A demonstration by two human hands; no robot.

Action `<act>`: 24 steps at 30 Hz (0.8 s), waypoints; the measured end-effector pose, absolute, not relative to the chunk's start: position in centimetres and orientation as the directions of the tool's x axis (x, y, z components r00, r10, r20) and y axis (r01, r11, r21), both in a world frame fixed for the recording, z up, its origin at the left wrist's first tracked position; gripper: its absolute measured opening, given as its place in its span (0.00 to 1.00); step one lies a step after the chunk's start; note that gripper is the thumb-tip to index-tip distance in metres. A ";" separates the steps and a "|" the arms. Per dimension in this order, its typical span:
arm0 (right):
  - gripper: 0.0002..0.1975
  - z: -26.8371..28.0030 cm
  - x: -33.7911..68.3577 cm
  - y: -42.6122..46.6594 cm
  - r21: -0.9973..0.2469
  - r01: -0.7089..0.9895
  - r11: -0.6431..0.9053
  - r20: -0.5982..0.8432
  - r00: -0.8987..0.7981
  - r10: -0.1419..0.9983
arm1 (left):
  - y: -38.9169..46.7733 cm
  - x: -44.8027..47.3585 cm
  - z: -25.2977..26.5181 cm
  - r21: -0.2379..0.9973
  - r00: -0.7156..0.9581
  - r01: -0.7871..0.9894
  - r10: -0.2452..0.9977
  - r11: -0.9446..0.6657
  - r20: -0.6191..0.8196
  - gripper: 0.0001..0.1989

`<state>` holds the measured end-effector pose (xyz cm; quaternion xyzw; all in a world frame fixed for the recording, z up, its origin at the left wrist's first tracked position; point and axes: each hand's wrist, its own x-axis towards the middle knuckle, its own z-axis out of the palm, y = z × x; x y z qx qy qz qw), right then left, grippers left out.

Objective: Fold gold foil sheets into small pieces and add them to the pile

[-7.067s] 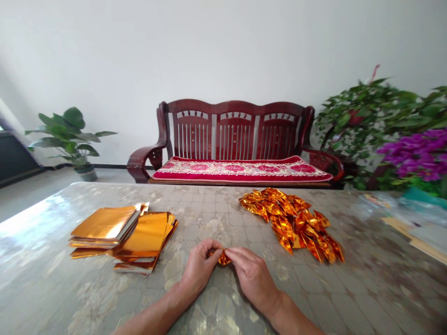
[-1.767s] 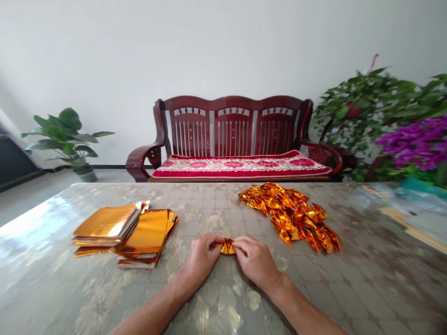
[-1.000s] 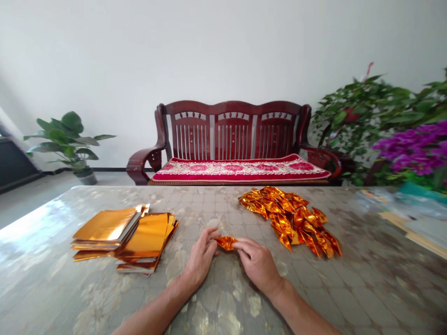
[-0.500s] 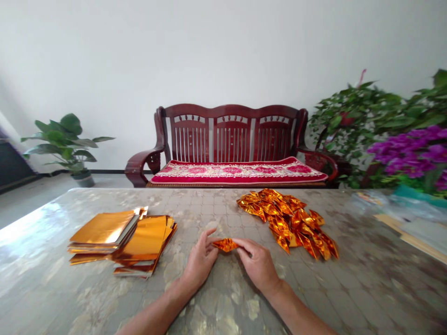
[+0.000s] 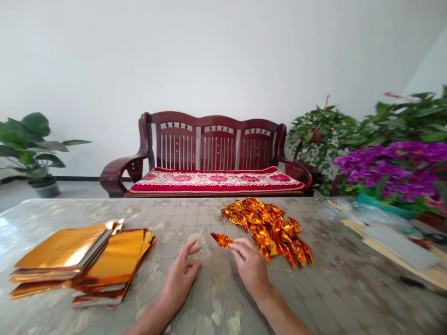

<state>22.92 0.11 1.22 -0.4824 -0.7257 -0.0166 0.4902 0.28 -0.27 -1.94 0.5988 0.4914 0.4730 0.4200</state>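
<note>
Between the thumb and fingers of my right hand [image 5: 250, 266] is one end of a folded foil paper ingot [image 5: 221, 240], shiny orange-gold with pointed tips. Its free tip points left, above the table. My left hand [image 5: 181, 272] is apart from it, thumb and fingers spread, holding nothing. Just beyond my right hand lies a heap of similar folded foil ingots [image 5: 260, 218]. To the left of my left hand are stacks of flat gold foil paper sheets [image 5: 63, 245], some fanned and overlapping.
The table [image 5: 209, 307] has a patterned, glossy cover. At its right lie plastic bags [image 5: 380, 218], flat boards [image 5: 401, 246] and a small black object [image 5: 411, 281]. Purple flowers [image 5: 394, 167] stand at the right. Behind is a wooden bench [image 5: 216, 149]; a potted plant [image 5: 33, 149] is at left.
My left hand has let go of the foil ingot and moved away to the left. The right hand keeps hold of it. The view has turned slightly to the right.
</note>
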 end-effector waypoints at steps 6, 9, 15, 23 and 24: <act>0.10 1.8 25.0 1.0 -0.395 0.817 0.421 0.756 0.029 0.654 | -0.1 0.1 -2.3 0.961 0.068 0.223 0.986 -0.165 0.154 0.21; 0.10 2.4 26.3 1.5 -0.375 0.848 0.375 0.776 0.066 0.627 | -0.1 -0.1 -2.7 0.958 0.066 0.238 0.986 -0.162 0.150 0.21; 0.12 3.6 30.9 2.6 -0.336 0.909 0.246 0.842 0.173 0.511 | -0.1 -0.1 -2.9 0.956 0.075 0.249 0.987 -0.157 0.142 0.22; 0.17 3.8 37.0 2.4 -0.427 0.904 -0.016 0.792 0.383 0.476 | 0.2 -0.3 -3.6 0.940 0.076 0.297 0.985 -0.170 0.154 0.22; 0.17 3.9 37.6 2.3 -0.441 0.897 -0.034 0.786 0.404 0.467 | 0.4 -0.5 -3.7 0.935 0.096 0.310 0.984 -0.172 0.149 0.21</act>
